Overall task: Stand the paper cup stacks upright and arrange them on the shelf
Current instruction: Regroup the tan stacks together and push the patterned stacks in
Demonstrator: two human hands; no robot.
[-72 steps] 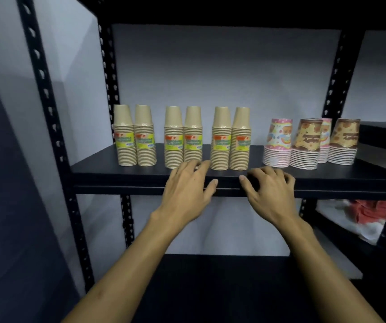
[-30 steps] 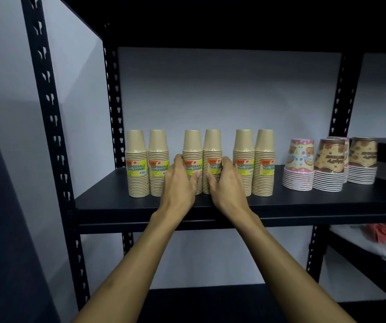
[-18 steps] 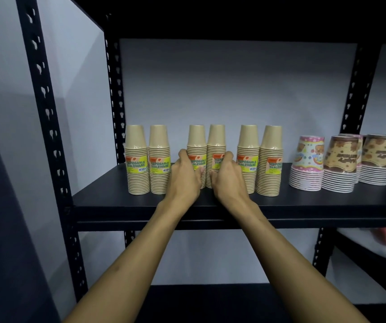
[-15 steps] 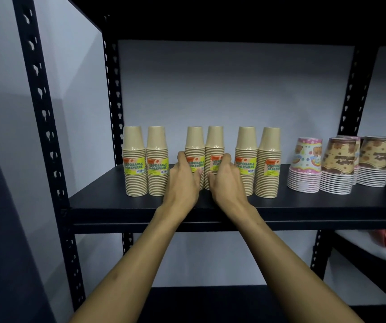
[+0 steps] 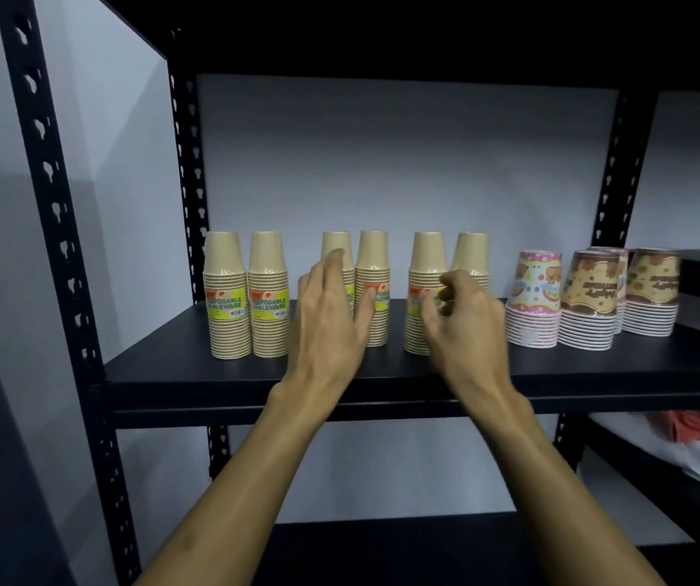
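Several tan paper cup stacks stand upright in pairs on the black shelf (image 5: 170, 367): a left pair (image 5: 227, 298), a middle pair (image 5: 373, 264) and a right pair (image 5: 426, 255). My left hand (image 5: 331, 319) is spread in front of the middle pair, its fingers straight and its thumb against the pair's right stack. My right hand (image 5: 464, 327) hovers in front of the right pair with loosely curled fingers by the yellow label. It hides the lower part of that pair, and I see no grip.
Wider patterned cup stacks stand upright at the shelf's right: a pink one (image 5: 534, 298) and brown ones (image 5: 589, 298). Black perforated uprights (image 5: 56, 205) frame the shelf. Red and white cloth (image 5: 699, 433) lies on a lower shelf at the right. A white wall is behind.
Both hands have left the middle pair. My right hand moved right to the right pair, and my left hand lifted and spread its fingers.
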